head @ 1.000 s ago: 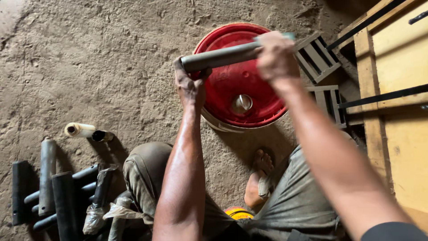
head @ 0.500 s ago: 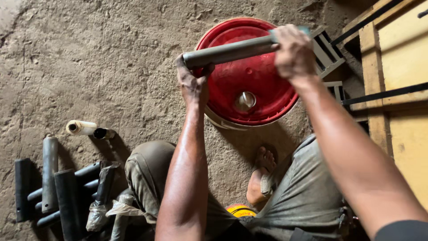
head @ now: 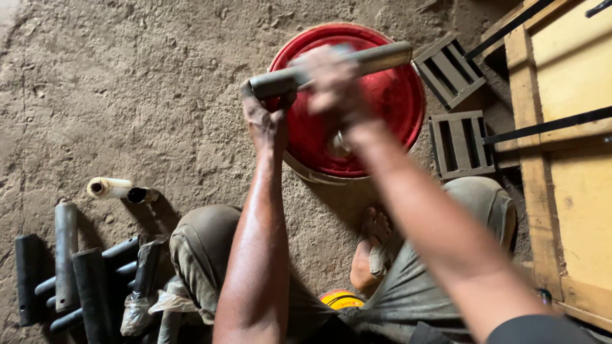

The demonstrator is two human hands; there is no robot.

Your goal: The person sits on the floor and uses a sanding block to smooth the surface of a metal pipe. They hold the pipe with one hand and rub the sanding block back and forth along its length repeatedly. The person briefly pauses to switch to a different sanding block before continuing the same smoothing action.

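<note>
Two hands on one grey pipe above a red lid, left hand clenched around its near end, right hand blurred, wrapped around the middle.

**Metal, plastic, wood and earth**

The grey cylindrical metal pipe looks dull and matt, with a slightly worn skin; the left hand and the blurred right hand grip it. Under it, the round red plastic bucket lid is smooth with a faint sheen. The earthen floor is rough, gritty and dry. The dark grey pipe pieces lying on it are matt, some dusty. The yellow wooden frame shows raw, unpolished grain. The slotted grey metal blocks look coarse and dull. The olive cloth trousers are soft and creased.
</note>
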